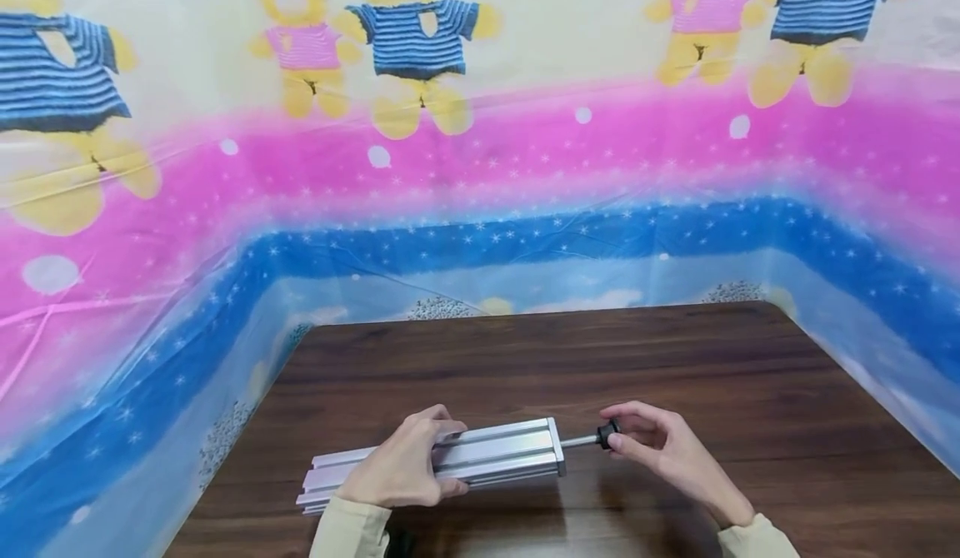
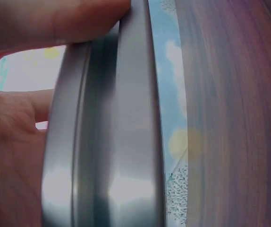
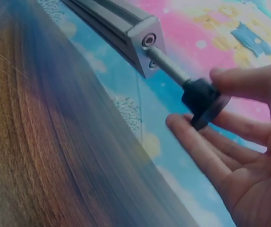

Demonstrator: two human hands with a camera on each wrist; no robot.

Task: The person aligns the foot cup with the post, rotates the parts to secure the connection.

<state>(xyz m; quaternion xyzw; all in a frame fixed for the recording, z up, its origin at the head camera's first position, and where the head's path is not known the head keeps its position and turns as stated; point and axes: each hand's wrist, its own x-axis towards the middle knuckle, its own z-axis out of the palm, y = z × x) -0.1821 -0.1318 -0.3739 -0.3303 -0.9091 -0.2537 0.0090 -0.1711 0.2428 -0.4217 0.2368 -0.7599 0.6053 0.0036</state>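
Observation:
My left hand (image 1: 408, 462) grips a silver slotted aluminium profile (image 1: 502, 450), thumb on the near side and fingers over the far side. The profile lies sideways in the head view, held above the table. Bolt heads show in its end plate (image 3: 149, 35), where a threaded rod (image 3: 168, 66) sticks out. On the rod's outer end sits the black base of a levelling foot (image 1: 607, 435). My right hand (image 1: 675, 450) holds that base between thumb and fingers, its palm off the foot. In the left wrist view the profile's grooved side (image 2: 135, 113) runs close past the camera.
A dark brown wooden table (image 1: 525, 358) stretches beneath both hands. Around its far and side edges hangs a printed cloth (image 1: 465, 250) with bears and pink and blue bands.

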